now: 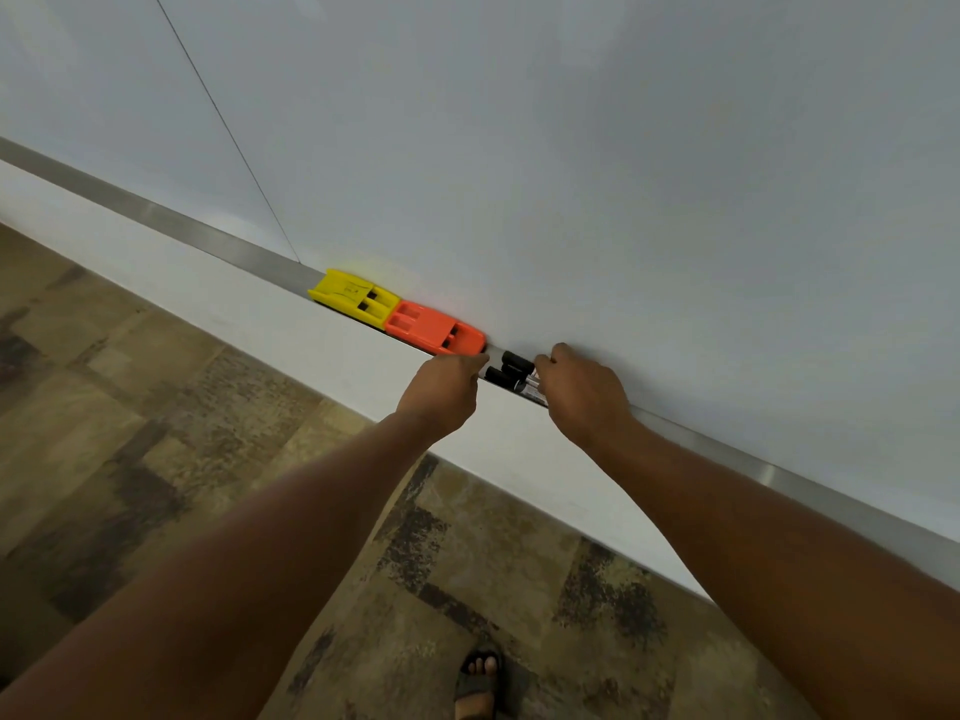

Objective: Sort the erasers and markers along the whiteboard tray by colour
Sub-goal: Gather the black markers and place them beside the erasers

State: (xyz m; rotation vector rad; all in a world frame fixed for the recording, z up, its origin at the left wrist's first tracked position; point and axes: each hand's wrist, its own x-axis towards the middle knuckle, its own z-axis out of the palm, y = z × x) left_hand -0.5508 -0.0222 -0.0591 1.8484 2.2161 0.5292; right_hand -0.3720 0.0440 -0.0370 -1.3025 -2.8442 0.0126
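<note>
both grips bracket the black markers (511, 374) at frame centre: left hand (441, 392) touches their cap ends, right hand (582, 392) seems curled over the barrels, though i cannot tell. they lie lengthwise along the tray (208, 233), beside the orange eraser (434, 328) and yellow eraser (353, 296).

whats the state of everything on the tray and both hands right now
yellow eraser: lying flat in the tray, end-on against the orange eraser
orange eraser: lying flat in the tray, untouched
black markers: capped, bunched together in the tray
left hand: fingers at the markers' cap ends
right hand: fingers curled over the markers
</note>
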